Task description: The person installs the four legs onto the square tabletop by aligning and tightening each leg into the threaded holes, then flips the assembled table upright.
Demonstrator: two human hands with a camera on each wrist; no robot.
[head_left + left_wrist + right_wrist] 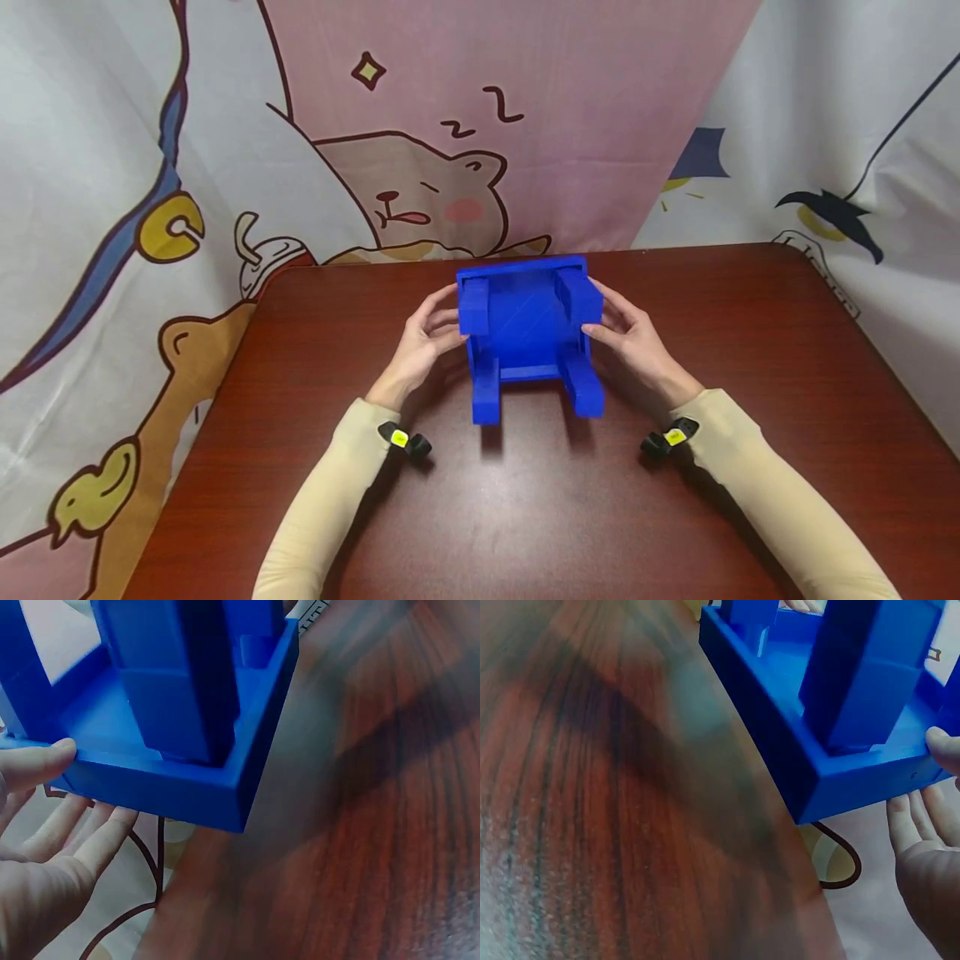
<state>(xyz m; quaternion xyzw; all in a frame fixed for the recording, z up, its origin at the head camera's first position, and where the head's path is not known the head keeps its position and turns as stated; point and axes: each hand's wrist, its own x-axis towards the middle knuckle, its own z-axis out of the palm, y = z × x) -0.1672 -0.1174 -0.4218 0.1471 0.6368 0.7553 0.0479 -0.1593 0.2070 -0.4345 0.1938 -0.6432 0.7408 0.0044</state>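
A small blue stool [528, 325] with square legs is held up over the table, tilted so that its underside and legs face me. My left hand [420, 346] grips the left edge of its seat, and in the left wrist view the thumb lies on the rim with the fingers [97, 832] underneath. On the opposite edge my right hand [637, 342] holds it the same way. The right wrist view shows that thumb over the rim and the fingers [907, 825] below. A raised rim runs around the seat's underside, with a leg [862, 682] standing inside each corner.
The reddish-brown wooden table [525, 517] spans the view beneath the stool. Behind it and to the sides hangs a cloth [540, 125] printed with cartoon animals. Each wrist wears a small black camera with a yellow label.
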